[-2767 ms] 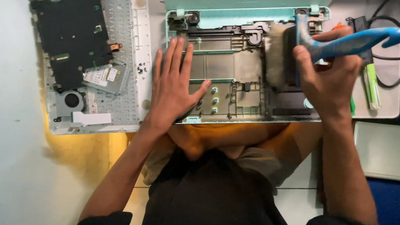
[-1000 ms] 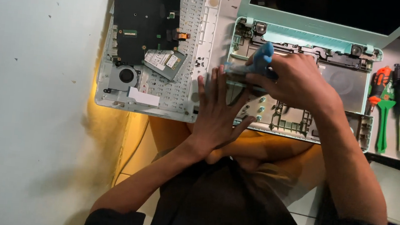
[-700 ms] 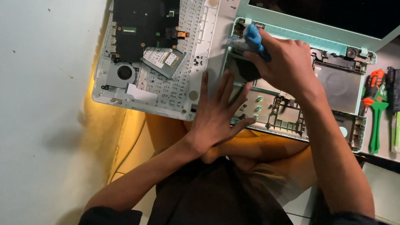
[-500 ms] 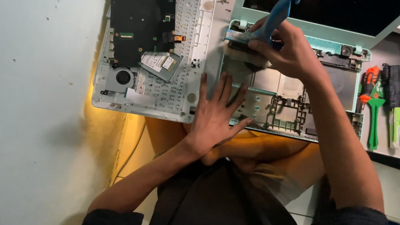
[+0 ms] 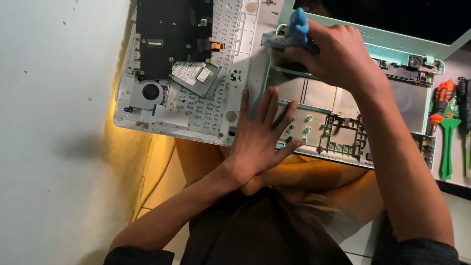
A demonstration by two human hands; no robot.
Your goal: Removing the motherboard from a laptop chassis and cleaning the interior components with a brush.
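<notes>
Head view: a detached keyboard panel (image 5: 216, 90) with its dark circuit board (image 5: 171, 22) is seen leftmost. The left hand (image 5: 261, 135) is pressed flat, fingers spread, on the teal laptop base (image 5: 411, 100). The right hand (image 5: 335, 55) is clamped around a blue brush (image 5: 299, 23), now lowered to the base's back-left corner. Screwdrivers (image 5: 448, 130) are laid rightmost.

Head camera looks steeply down, close above the opened laptop (image 5: 352, 120)

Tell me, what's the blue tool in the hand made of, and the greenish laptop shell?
The blue tool in the right hand looks like smooth moulded plastic: even colour, rounded end, soft sheen. The mint laptop shell under the left hand also seems to be plastic, matte, with thin moulded ribs and screw posts, though grey panels inside may be metal.
</notes>
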